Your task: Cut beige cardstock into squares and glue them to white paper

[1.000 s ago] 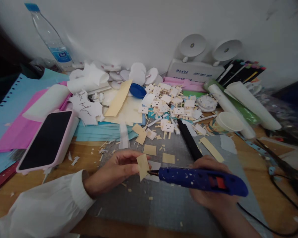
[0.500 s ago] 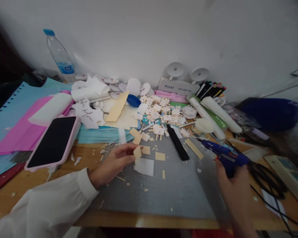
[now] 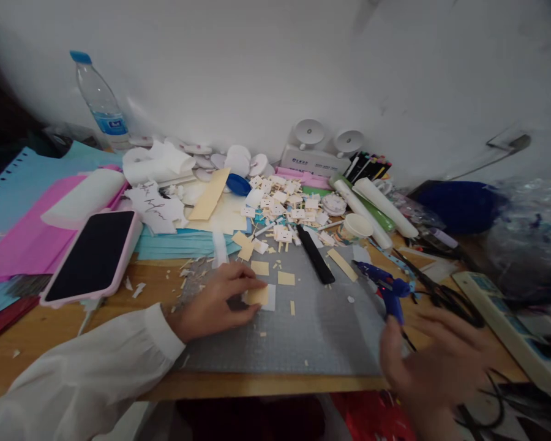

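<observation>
My left hand [image 3: 224, 300] pinches a small cream paper square [image 3: 258, 296] between thumb and fingers, over a white paper piece [image 3: 271, 297] on the grey cutting mat [image 3: 321, 331]. At the lower right, my right hand [image 3: 434, 355] is blurred, its fingers spread and nothing in them. Just beyond it a blue glue gun [image 3: 381, 282] rests at the mat's right edge with a small red light on. More cream squares [image 3: 286, 278] lie past my left hand. A black pen-like tool [image 3: 314, 256] lies on the mat near a heap of small cream paper figures [image 3: 280, 199].
On the left are a phone [image 3: 94, 254], pink paper [image 3: 32, 229] and a water bottle [image 3: 101, 104]. Toward the right stand a paper cup [image 3: 356, 226], white rolls [image 3: 386, 208] and a power strip [image 3: 509, 331]. A black cable runs beside the glue gun.
My right hand has let go of the glue gun and drawn back toward the near edge. My left hand has lowered the cream square onto the white piece. The view has shifted slightly.
</observation>
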`<action>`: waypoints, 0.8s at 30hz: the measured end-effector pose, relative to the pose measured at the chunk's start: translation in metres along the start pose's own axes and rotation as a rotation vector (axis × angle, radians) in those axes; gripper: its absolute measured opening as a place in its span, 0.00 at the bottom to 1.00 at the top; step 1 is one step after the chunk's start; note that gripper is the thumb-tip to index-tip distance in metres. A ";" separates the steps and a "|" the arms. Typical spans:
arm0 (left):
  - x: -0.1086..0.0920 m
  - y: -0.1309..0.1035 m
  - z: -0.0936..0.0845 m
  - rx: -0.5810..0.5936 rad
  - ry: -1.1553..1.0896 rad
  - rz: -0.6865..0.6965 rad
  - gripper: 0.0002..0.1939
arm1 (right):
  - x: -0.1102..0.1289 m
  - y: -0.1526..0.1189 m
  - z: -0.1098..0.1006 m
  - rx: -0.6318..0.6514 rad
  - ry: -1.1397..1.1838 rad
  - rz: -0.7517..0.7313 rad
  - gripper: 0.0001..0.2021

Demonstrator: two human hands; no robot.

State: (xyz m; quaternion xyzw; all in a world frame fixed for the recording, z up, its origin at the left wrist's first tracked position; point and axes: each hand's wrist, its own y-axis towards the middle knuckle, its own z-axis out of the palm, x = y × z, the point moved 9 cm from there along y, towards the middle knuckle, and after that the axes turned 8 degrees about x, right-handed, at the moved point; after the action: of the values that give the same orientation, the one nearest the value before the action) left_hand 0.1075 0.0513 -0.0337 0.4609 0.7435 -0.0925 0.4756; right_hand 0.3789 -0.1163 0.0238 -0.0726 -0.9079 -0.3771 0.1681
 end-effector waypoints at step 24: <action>-0.002 0.006 -0.002 0.064 0.320 -0.041 0.12 | 0.098 0.011 0.168 0.768 0.618 -0.376 0.07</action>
State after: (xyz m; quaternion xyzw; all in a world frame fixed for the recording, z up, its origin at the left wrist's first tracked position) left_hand 0.1107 0.0548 -0.0296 0.4693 0.8156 -0.0511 0.3344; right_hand 0.2479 0.0111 -0.0446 0.2728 -0.8862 -0.0447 0.3718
